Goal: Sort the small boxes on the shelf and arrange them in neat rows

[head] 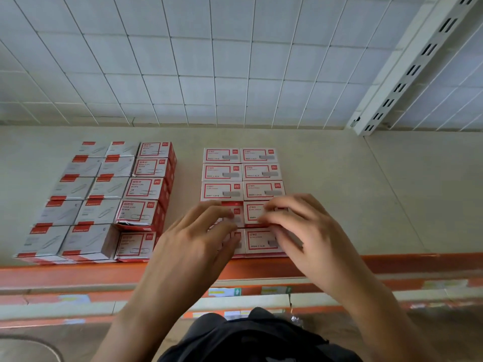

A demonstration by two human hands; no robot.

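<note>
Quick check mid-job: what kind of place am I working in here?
Probably a stationery shop or stockroom aisle: retail shelving with a slotted upright, price labels on the lower shelf edge, and rows of identical paper clip boxes and staple boxes.

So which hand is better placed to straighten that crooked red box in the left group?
Left, probably. The left hand lies on the left column of the white boxes, nearest the crooked red box; the right hand is over the right column and would have to cross the left.
</note>
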